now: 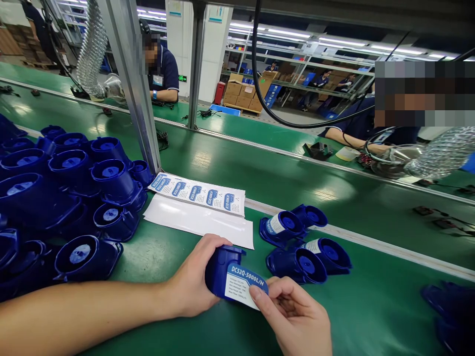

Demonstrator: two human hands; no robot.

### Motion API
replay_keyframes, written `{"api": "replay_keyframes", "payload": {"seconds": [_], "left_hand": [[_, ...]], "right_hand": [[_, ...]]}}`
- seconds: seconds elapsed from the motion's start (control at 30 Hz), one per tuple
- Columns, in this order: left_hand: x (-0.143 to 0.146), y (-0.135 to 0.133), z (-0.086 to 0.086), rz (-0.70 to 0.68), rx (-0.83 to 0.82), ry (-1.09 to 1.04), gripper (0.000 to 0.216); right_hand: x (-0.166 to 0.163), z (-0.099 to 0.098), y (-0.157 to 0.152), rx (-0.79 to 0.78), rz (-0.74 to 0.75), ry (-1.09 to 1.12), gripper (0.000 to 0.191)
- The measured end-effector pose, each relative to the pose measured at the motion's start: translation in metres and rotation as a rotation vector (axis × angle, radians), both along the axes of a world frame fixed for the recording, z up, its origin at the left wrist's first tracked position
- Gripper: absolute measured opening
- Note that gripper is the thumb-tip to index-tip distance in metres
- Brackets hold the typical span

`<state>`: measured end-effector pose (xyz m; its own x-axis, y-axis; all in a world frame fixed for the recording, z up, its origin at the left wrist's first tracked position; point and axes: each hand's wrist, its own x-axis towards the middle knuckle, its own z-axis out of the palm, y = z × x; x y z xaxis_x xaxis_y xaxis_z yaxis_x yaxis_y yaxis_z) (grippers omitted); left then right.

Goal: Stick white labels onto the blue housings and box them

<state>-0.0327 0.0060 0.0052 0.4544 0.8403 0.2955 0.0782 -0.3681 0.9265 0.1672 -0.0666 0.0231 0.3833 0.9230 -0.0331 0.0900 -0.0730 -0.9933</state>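
While left hand (193, 289) grips blue housing (219, 269), right fingertips (257, 295) press its label (241, 283).

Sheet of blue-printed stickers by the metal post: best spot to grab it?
Likely the right short end of the white sticker sheet, coming from the right. It lies flat on the green surface, its left end by the metal post and its near edge overlapping a blank white sheet.

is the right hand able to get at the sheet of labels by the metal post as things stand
Probably yes: the label sheet lies uncovered on the green surface just ahead, but the right hand must first release the label on the blue housing.
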Motion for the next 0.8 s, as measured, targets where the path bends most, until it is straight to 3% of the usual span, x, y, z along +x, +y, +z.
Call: {"api": "replay_keyframes", "payload": {"seconds": [0.8], "left_hand": [[0.0001,-0.0003,-0.0009,-0.004,0.003,-0.003,0.078]], "right_hand": [[-0.0027,0.002,-0.0017,0.022,-0.006,0.033,0.043]]}}
